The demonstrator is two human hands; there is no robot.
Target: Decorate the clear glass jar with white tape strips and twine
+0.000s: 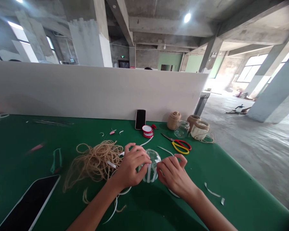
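1. The left grip (128, 166) is closed around a clear glass jar (152, 165), curled over its near side
2. The right grip (175, 175) is pressed against the jar's other side, so the jar sits between both grips, with white strips (148, 173) running down its surface
3. Just beside the left grip lies a tangle of jute twine (96, 160) on the green table (221, 179)
4. Beyond the right grip lie yellow-and-red-handled scissors (180, 145), and farther beyond stands a phone (140, 119) against a white partition (86, 89)

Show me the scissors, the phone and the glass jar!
Scissors (178, 150): head view, on the yellow handle.
Phone (140, 119): head view, on its black screen.
Glass jar (182, 129): head view, on its clear side.
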